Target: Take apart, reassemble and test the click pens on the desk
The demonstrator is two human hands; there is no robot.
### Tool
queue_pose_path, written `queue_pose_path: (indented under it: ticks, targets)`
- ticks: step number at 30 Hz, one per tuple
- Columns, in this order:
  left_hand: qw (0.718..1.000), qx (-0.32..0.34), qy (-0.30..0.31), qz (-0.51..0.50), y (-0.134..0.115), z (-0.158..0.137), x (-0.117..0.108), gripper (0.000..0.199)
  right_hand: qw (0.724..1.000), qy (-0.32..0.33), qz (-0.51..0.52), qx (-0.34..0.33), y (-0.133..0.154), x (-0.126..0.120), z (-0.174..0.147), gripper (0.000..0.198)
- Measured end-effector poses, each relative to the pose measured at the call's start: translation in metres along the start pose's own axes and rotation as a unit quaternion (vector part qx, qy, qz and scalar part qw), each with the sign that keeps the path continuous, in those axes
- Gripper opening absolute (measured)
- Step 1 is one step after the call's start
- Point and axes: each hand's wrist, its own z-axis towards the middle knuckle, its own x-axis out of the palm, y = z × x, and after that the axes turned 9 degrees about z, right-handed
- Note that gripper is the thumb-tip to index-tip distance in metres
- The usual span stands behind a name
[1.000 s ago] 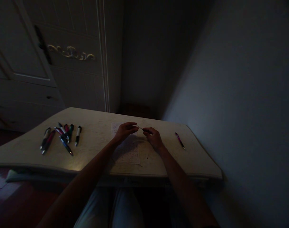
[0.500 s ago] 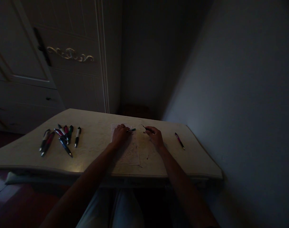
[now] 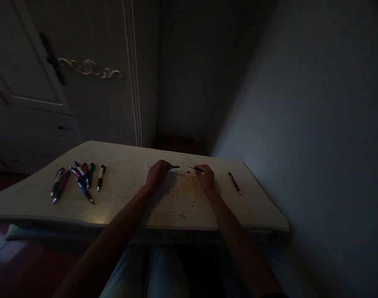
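Observation:
My left hand (image 3: 156,173) is closed on a green pen barrel (image 3: 175,167), whose end points right, over the top of a handwritten paper sheet (image 3: 173,203). Facing it, my right hand (image 3: 206,178) pinches a dark pen part (image 3: 197,169) with a thin refill-like tip pointing left. A gap separates the two pieces. Below that gap a tiny dark piece (image 3: 188,172) lies on the table, and a smaller speck (image 3: 192,204) is nearer the front edge. The room is dim, so fine details of both parts are hard to make out.
On the left of the pale table (image 3: 123,165) lie several pens (image 3: 85,191), some overlapping. A single dark red pen (image 3: 235,183) rests to the right of my right hand. A wall (image 3: 316,124) borders the right side; a cupboard (image 3: 92,103) stands behind on the left.
Both held pieces have been raised slightly and turned closer to level, pointing at each other. The tiny dark piece below them shows more clearly. The pens on the table have stayed put.

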Motion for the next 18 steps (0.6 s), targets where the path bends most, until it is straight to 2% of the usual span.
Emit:
queue_pose_path:
  ticks: [9, 18]
  targets:
    - [0.997, 0.047, -0.012, -0.052, -0.0046, -0.0012, -0.0005, 0.015, 0.997, 0.046, -0.054, 0.011, 0.0031, -0.0004, -0.0024, 0.018]
    - [0.998, 0.041, -0.010, -0.049, -0.0031, -0.0010, 0.0012, 0.015, 0.997, 0.048, -0.058, 0.023, 0.0089, 0.0011, -0.0018, 0.020]
